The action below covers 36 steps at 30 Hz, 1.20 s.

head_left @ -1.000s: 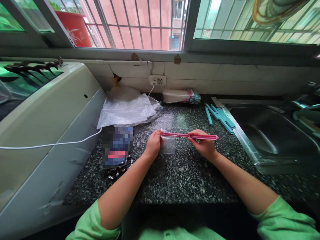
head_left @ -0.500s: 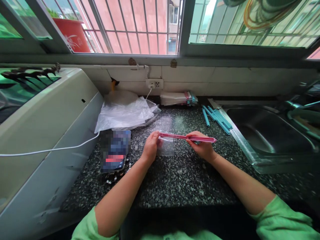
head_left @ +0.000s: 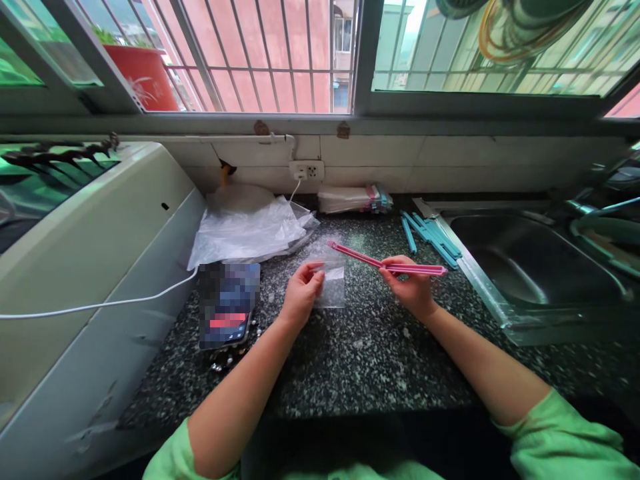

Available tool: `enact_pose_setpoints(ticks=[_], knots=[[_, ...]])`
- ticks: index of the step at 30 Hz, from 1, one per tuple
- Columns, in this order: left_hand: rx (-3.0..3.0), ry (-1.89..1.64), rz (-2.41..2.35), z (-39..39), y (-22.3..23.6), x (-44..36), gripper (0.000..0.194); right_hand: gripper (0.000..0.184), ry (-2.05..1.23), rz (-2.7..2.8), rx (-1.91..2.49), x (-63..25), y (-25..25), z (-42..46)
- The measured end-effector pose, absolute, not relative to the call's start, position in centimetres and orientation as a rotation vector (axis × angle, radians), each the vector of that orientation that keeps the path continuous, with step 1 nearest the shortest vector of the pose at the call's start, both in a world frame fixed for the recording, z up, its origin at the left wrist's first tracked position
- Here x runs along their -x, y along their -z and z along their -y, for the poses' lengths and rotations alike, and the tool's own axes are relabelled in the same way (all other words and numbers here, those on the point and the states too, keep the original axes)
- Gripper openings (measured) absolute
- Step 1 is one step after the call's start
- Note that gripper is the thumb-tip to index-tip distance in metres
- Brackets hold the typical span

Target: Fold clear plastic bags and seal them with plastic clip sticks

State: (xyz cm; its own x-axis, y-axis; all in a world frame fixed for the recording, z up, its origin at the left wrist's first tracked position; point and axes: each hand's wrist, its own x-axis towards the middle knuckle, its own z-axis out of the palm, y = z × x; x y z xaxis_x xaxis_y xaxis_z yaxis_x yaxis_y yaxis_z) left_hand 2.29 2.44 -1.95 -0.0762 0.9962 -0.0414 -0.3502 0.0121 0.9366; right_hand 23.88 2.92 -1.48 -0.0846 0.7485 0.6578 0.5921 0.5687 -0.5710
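Note:
My left hand (head_left: 303, 290) pinches a small clear plastic bag (head_left: 332, 291) by its left side, thumb against fingers. The bag hangs over the dark speckled counter. In my right hand (head_left: 411, 290) is a long, thin pink bag clip (head_left: 423, 269), gripped near its middle. One slim part of the clip slants up and left past the bag's top corner, while the wider part points right. Clip and bag look apart. Several blue bag clips (head_left: 434, 239) lie in a loose pile beyond my right hand.
A phone (head_left: 235, 293) with a blurred screen lies left of my left hand, near small shiny bits. Clear plastic sheets (head_left: 245, 230) lie behind it. A bundle of packaged clips (head_left: 350, 199) rests by the wall, a metal sink (head_left: 540, 267) is at right, and a white cable crosses left.
The pink clip has come away from my left hand and the bag, shifting right and tilting with my right hand. My left hand still holds the bag.

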Motion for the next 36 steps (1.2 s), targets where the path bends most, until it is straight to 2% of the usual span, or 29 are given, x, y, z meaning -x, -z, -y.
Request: enact_pose_setpoints(ticks=[4,12,24,36], knots=[[-0.785,-1.432,-0.949,-2.0,1.1,-2.7,0.046,0.007,-0.154,1.775,1.119,-23.9,1.7,-3.1],[-0.797,-1.295,-0.906,-1.5,1.4,-3.5,0.038,0.006,-0.125,1.877,1.061,-23.0,1.8,-2.4],[-0.785,-1.134,-0.938,-1.1,2.0,-3.8,0.042,0.004,-0.179,1.993,0.938,-22.3,1.4,-1.4],[-0.7,-1.183,-0.934,-0.9,1.7,-3.9,0.039,0.005,-0.153,2.047,0.871,-22.3,1.3,-1.6]])
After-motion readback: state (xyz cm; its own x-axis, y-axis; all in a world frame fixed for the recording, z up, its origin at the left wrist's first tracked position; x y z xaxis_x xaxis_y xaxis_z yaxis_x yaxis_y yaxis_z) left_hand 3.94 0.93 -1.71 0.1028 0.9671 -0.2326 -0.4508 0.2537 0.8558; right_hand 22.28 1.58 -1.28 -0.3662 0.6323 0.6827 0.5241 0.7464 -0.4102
